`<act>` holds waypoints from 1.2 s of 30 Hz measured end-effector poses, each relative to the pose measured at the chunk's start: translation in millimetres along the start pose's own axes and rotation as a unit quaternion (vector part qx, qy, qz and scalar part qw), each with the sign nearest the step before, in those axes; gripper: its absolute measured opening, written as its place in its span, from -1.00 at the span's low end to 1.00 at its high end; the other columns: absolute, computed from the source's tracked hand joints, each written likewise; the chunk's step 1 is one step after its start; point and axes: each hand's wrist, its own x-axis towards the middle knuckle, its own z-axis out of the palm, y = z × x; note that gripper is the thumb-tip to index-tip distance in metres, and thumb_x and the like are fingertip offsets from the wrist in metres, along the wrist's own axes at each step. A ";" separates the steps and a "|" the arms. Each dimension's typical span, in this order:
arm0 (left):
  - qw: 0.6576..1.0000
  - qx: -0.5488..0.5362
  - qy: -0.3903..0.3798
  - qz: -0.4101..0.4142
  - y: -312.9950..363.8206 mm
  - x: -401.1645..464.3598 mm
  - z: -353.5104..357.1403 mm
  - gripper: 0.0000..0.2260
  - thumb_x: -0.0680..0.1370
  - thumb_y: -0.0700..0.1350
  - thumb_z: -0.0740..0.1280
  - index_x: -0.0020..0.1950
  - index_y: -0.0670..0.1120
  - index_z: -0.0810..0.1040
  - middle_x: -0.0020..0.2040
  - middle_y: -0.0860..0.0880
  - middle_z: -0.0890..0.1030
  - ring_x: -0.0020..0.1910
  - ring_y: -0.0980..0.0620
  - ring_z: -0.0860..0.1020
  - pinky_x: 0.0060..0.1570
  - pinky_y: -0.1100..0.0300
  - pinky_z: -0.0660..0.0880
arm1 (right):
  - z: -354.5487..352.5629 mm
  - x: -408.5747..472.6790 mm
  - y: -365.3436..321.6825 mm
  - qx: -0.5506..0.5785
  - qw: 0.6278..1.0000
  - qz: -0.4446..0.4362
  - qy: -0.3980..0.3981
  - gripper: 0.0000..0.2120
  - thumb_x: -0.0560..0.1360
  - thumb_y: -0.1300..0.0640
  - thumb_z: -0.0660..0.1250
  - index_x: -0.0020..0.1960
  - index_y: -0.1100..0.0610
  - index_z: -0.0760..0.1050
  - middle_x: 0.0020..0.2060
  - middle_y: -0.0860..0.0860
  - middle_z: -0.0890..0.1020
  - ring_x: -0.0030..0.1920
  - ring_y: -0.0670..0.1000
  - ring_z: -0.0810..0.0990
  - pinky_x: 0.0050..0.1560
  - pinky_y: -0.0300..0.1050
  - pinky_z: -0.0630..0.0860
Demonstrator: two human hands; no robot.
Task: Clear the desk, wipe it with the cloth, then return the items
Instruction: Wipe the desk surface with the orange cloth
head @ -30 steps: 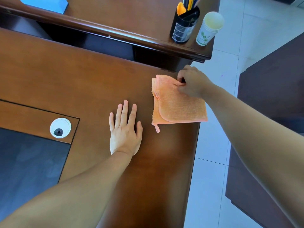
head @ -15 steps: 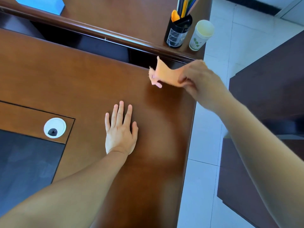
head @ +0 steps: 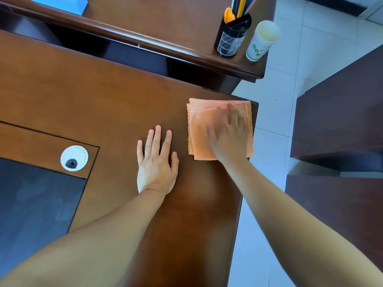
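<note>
1. Head view, wiping stage. The right hand [head: 227, 134] lies flat, fingers spread and straight, pressing on the orange cloth [head: 202, 129]; motion blur covers the fingers, so their exact spacing cannot be told. The cloth is folded into a rough square and sits on the far right corner of the bench [head: 107, 104], its right edge just beside the bench's edge.

2. Head view, supporting hand. The left hand [head: 156, 162] rests palm down on the bare wood just left of the cloth, fingers straight and slightly apart, holding nothing. It is near the cloth but does not touch it.

3. Head view, cleared items. The pen holder [head: 232, 36] and the stack of paper cups [head: 262, 41] stand side by side on the raised shelf [head: 165, 19] beyond the bench; a blue object [head: 60, 3] lies at its far left, cut by the frame. The visible bench carries only the cloth, a round cable grommet [head: 74, 158] and a dark inlaid mat [head: 35, 204].

4. Judgement of progress. Clearing appears done. Wiping seems to be in hand at the corner; how much of the surface has been covered cannot be told. Returning the items is left to do.
</note>
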 end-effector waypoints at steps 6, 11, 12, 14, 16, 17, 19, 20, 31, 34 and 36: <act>1.000 0.002 0.012 0.004 -1.5 -0.3 3.9 -0.46 0.72 0.11 -0.04 0.72 0.07 0.08 0.73 -0.01 0.01 0.71 -0.01 -0.06 0.66 -0.18 -0.04 | 34.9 10.4 6.8 -0.066 0.997 -0.034 -0.030 -0.27 0.67 -0.39 -0.21 0.74 -0.07 -0.03 0.73 0.06 -0.05 0.72 0.21 -0.10 0.66 0.32 -0.07; 1.000 0.001 0.013 0.005 -1.9 0.4 4.7 -0.46 0.72 0.12 -0.05 0.72 0.07 0.07 0.73 -0.01 0.01 0.71 -0.02 -0.05 0.65 -0.20 -0.01 | 34.9 16.7 13.7 -0.063 0.996 -0.051 -0.024 -0.24 0.64 -0.44 -0.22 0.73 -0.09 -0.05 0.73 0.04 -0.04 0.72 0.20 -0.09 0.64 0.41 -0.09; 1.000 0.001 0.014 0.005 -2.2 0.5 5.0 -0.46 0.72 0.11 -0.04 0.72 0.07 0.08 0.73 -0.01 0.01 0.71 -0.02 -0.05 0.65 -0.20 -0.01 | 34.7 18.0 15.2 -0.068 0.996 -0.057 -0.020 -0.24 0.64 -0.44 -0.22 0.73 -0.10 -0.05 0.73 0.03 -0.04 0.72 0.19 -0.09 0.64 0.41 -0.09; 1.000 0.000 0.013 0.004 -2.1 0.0 5.5 -0.46 0.72 0.10 -0.02 0.72 0.07 0.09 0.73 -0.01 0.02 0.71 -0.01 -0.05 0.65 -0.19 -0.02 | 34.1 23.3 17.8 -0.069 0.996 -0.063 -0.012 -0.24 0.64 -0.45 -0.19 0.73 -0.11 -0.04 0.73 0.03 -0.03 0.72 0.19 -0.06 0.63 0.42 -0.07; 1.000 0.000 0.011 0.002 -1.0 -0.3 5.1 -0.46 0.72 0.10 -0.01 0.72 0.06 0.09 0.73 -0.01 0.02 0.71 0.00 -0.05 0.65 -0.18 -0.03 | 32.2 33.0 18.6 -0.064 0.996 -0.064 -0.007 -0.24 0.64 -0.45 -0.15 0.73 -0.11 -0.03 0.73 0.02 -0.02 0.72 0.19 -0.06 0.63 0.41 -0.05; 1.000 0.000 0.009 0.001 -0.3 0.0 4.4 -0.46 0.72 0.10 -0.01 0.72 0.06 0.09 0.73 0.00 0.01 0.71 0.00 -0.05 0.65 -0.18 -0.03 | 31.6 38.4 18.7 -0.061 0.996 -0.064 -0.008 -0.24 0.64 -0.45 -0.13 0.73 -0.11 -0.04 0.73 0.02 -0.03 0.72 0.18 -0.06 0.63 0.41 -0.05; 1.000 -0.002 0.007 0.000 0.2 0.0 3.1 -0.46 0.71 0.10 -0.01 0.72 0.06 0.10 0.73 0.00 0.02 0.71 0.00 -0.05 0.65 -0.18 -0.03 | 31.8 46.1 19.9 -0.058 0.996 -0.065 -0.014 -0.24 0.64 -0.44 -0.12 0.73 -0.10 -0.06 0.73 0.03 -0.04 0.72 0.19 -0.08 0.62 0.43 -0.05; 1.000 -0.004 0.007 0.000 0.3 -0.3 2.6 -0.46 0.71 0.10 -0.01 0.72 0.06 0.10 0.73 0.00 0.02 0.71 0.00 -0.05 0.65 -0.18 -0.03 | 32.1 48.4 21.2 -0.061 0.996 -0.069 -0.019 -0.23 0.63 -0.45 -0.12 0.73 -0.11 -0.08 0.73 0.03 -0.06 0.72 0.19 -0.09 0.62 0.44 -0.05; 1.000 -0.006 -0.006 -0.006 1.8 -0.6 0.0 -0.46 0.71 0.10 -0.03 0.72 0.09 0.07 0.74 0.02 -0.02 0.71 0.03 -0.11 0.66 -0.16 -0.09 | 33.1 46.7 32.3 -0.069 0.993 -0.099 0.001 -0.21 0.63 -0.46 -0.14 0.73 -0.09 -0.06 0.73 0.06 -0.02 0.71 0.21 -0.05 0.60 0.47 -0.03; 1.000 -0.006 -0.009 -0.007 1.8 -0.9 -1.1 -0.46 0.72 0.11 -0.04 0.72 0.09 0.06 0.74 0.02 -0.03 0.71 0.03 -0.12 0.66 -0.15 -0.10 | 35.4 28.4 30.8 -0.062 0.995 -0.081 0.005 -0.21 0.63 -0.45 -0.14 0.73 -0.07 -0.06 0.73 0.05 -0.05 0.72 0.21 -0.08 0.61 0.46 -0.05; 1.000 -0.004 -0.010 -0.008 2.3 -1.2 -2.0 -0.46 0.72 0.11 -0.04 0.72 0.09 0.05 0.74 0.02 -0.04 0.71 0.02 -0.12 0.66 -0.15 -0.11 | 38.0 15.5 28.8 -0.062 0.996 -0.068 0.008 -0.22 0.63 -0.45 -0.14 0.73 -0.07 -0.06 0.73 0.05 -0.05 0.72 0.21 -0.09 0.61 0.46 -0.06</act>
